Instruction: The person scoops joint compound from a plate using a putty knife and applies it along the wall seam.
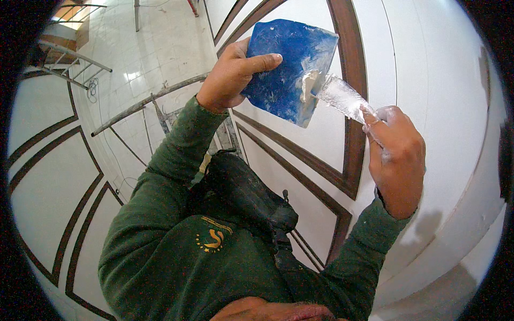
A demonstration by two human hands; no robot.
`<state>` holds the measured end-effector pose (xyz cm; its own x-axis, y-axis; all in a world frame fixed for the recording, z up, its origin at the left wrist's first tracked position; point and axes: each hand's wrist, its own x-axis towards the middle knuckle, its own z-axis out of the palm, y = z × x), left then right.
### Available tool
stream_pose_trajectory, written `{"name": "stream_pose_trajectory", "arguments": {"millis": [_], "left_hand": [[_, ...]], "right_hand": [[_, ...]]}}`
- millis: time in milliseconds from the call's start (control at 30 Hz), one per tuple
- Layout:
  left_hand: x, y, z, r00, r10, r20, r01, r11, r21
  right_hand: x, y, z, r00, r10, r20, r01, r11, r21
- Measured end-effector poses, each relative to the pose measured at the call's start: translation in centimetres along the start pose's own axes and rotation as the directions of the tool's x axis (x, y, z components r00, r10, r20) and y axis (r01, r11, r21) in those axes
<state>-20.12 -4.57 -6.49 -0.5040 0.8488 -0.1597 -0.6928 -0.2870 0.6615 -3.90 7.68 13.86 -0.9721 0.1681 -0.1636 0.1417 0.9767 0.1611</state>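
Note:
My left hand [235, 72] grips a flat blue plate [286, 59] by its left edge, with the thumb lying on top. White smears cover parts of the plate, and a lump of whitish putty [310, 83] sits near its right edge. My right hand [396, 147] holds a putty knife [342, 99] whose blade is coated in white paste. The blade's tip meets the plate's right edge beside the putty lump. White residue also marks the fingers of my right hand. The putty knife's handle is mostly hidden inside my grip.
A white wall with dark brown trim [350, 107] runs close along the right. Below, a metal scaffold pipe [144, 104] crosses over the pale tiled floor [128, 48]. A ladder [80, 67] and a cable are at the far left. A black bag [243, 187] hangs at my front.

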Motion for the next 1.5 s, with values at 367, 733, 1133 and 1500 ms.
{"name": "stream_pose_trajectory", "arguments": {"millis": [367, 733, 1133, 1500], "left_hand": [[-0.3, 0.0, 0.5, 1.0, -0.002, -0.018, 0.001, 0.999, -0.037], [0.1, -2.0, 0.7, 0.999, 0.005, -0.044, -0.005, 1.0, -0.005], [0.7, -1.1, -1.0, 0.993, 0.017, -0.116, -0.019, 1.0, -0.021], [1.3, -2.8, -1.9, 0.974, -0.167, -0.155, 0.164, 0.986, -0.037]], "right_hand": [[1.0, -0.9, 0.9, 0.994, 0.009, 0.112, -0.003, 0.998, -0.056], [1.7, -1.7, 1.2, 0.964, 0.054, 0.26, -0.002, 0.98, -0.197], [-2.0, 4.3, 1.9, 0.942, 0.24, 0.235, -0.288, 0.937, 0.197], [-6.5, 3.7, 7.9, 0.675, 0.726, 0.131, 0.063, -0.233, 0.97]]}}
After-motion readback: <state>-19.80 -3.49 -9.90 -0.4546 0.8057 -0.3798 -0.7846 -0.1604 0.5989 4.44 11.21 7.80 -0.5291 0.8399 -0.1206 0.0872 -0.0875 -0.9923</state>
